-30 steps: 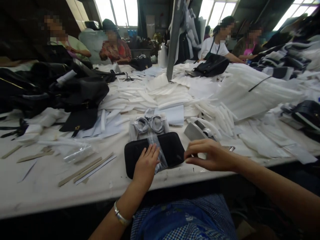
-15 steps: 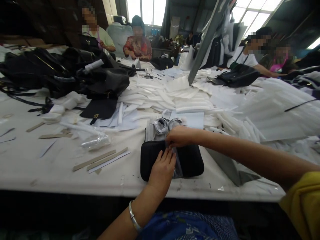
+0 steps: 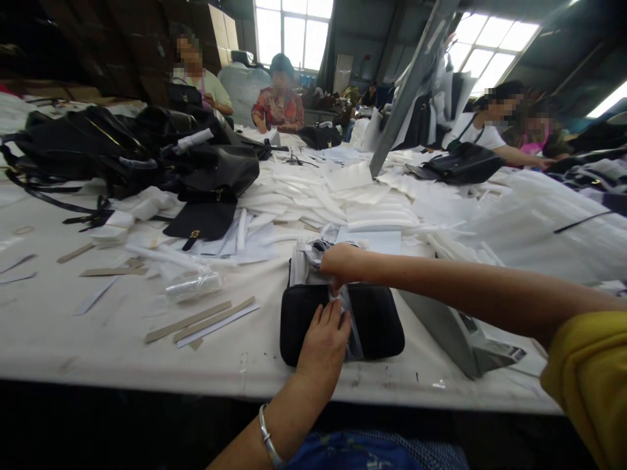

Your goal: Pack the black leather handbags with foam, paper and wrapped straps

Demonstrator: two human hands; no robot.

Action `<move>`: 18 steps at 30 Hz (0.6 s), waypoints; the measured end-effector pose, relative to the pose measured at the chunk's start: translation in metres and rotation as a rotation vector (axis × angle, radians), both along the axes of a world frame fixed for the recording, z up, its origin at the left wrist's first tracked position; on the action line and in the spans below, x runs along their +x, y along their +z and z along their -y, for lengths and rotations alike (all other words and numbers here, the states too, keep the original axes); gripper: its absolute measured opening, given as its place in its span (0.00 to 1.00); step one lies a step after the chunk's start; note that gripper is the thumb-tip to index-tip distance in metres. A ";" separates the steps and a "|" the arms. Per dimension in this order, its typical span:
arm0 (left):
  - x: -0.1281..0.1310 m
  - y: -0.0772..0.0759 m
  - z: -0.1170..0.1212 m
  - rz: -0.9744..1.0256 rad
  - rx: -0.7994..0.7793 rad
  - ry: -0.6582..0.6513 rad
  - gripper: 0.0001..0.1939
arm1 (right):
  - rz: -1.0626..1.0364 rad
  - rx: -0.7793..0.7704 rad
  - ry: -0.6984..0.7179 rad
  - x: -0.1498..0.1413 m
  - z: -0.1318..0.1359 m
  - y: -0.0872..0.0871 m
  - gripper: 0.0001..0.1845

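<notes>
A small black bag [image 3: 379,320] lies on the white-covered table near its front edge. A clear plastic strip [image 3: 351,323] runs down its middle. My left hand [image 3: 326,336] rests flat on the bag, fingers stretched out and their tips on the strip. Just above those fingertips, at the bag's upper edge, my right hand [image 3: 340,264] is closed with fingers pointing down where the strip's upper end meets them; the fingertips are slightly blurred. Behind the bag's top edge sits a grey-white wrapped part [image 3: 300,267], partly covered by my right hand.
Black bags [image 3: 215,170] are heaped at the left. White padding sheets [image 3: 304,189] spread across the middle and right. Cardboard strips [image 3: 189,322] and crumpled clear plastic [image 3: 193,286] lie left of my hands. A slanted metal post [image 3: 406,91] rises from the table. Several co-workers sit around it.
My view has shifted slightly, so the scene sits lower. My right hand has turned, its fingers now pointing more downward. My left hand stays flat on the bag.
</notes>
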State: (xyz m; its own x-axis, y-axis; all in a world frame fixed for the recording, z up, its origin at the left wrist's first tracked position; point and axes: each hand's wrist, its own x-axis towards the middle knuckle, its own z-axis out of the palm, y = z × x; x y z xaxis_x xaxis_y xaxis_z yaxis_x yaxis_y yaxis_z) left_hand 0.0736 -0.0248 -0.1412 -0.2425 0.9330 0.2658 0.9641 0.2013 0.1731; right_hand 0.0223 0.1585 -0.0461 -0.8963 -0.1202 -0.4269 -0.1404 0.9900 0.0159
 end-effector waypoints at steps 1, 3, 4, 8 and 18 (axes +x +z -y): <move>0.000 0.000 0.000 0.001 0.007 0.003 0.19 | 0.010 0.030 0.010 -0.002 -0.001 0.002 0.16; 0.001 -0.001 0.000 0.001 0.030 0.008 0.20 | 0.029 0.087 0.033 -0.005 -0.003 0.007 0.19; 0.000 -0.001 0.000 0.001 0.045 0.014 0.20 | 0.034 0.111 0.050 -0.006 -0.004 0.009 0.19; -0.002 -0.005 -0.003 -0.014 0.100 0.015 0.18 | 0.072 0.217 0.158 -0.011 -0.010 0.016 0.18; -0.006 -0.017 -0.008 -0.037 0.090 0.013 0.17 | 0.054 0.185 0.070 -0.031 -0.021 0.011 0.14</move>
